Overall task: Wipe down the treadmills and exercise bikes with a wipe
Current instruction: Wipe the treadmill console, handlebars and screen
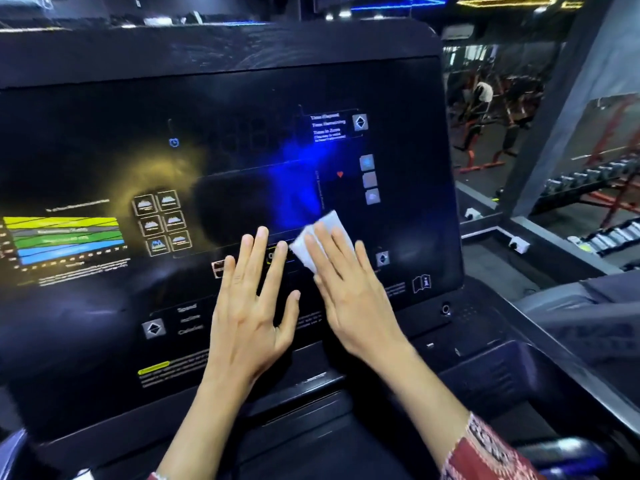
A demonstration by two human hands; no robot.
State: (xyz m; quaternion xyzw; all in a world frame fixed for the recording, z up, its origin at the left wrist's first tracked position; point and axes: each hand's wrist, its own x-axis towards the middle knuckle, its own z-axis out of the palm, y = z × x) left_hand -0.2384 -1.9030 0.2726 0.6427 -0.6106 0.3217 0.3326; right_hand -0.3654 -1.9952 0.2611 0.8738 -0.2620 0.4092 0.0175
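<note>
Wipe (320, 233) lies flat under right hand (349, 292) on treadmill console (104, 133).

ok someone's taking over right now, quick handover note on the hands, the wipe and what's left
Right hand: flat, fingers straight, pressing the white wipe against the treadmill console, low and right of centre.
Left hand: flat, fingers spread, resting on the console beside it, holding nothing.
Done: faint streaks near the console's top edge suggest wiping there; how much else is done cannot be told.
Left: likely the rest of this console, then the other treadmills and the bikes.
</note>
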